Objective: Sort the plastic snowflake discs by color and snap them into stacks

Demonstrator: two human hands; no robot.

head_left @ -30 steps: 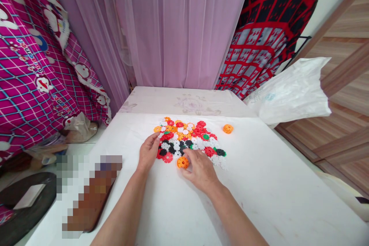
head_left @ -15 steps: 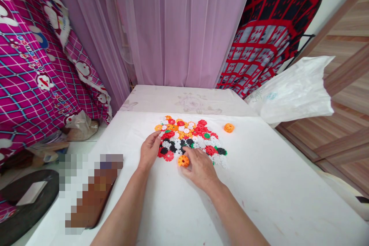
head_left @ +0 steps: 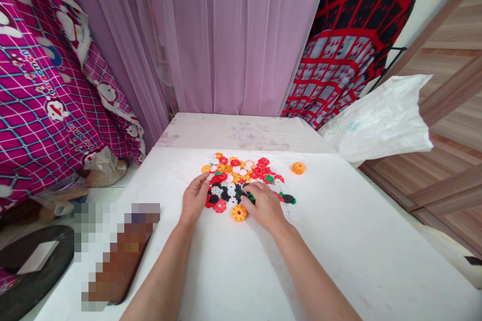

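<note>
A spread of notched plastic connecting discs (head_left: 241,178) in red, white, black, orange and green lies in front of me on the white table. My left hand (head_left: 196,195) rests at the pile's left edge, its fingers loosely curved and no disc visible in them. Over the front of the pile, my right hand (head_left: 263,204) has thumb and fingers apart above the black and green discs. Its fingertips partly cover those pieces. Just left of the right thumb stands a small stack of orange discs (head_left: 239,213), apart from the pile.
A second orange disc stack (head_left: 298,168) sits to the pile's right. A brown phone-like object (head_left: 124,271), partly pixelated, lies at the table's left edge. A white plastic bag (head_left: 384,120) is at the back right corner. Purple curtains (head_left: 229,35) hang behind the table (head_left: 339,241).
My right hand has let go of the orange stack and shifted up and slightly right over the black and green discs. The left hand has barely moved.
</note>
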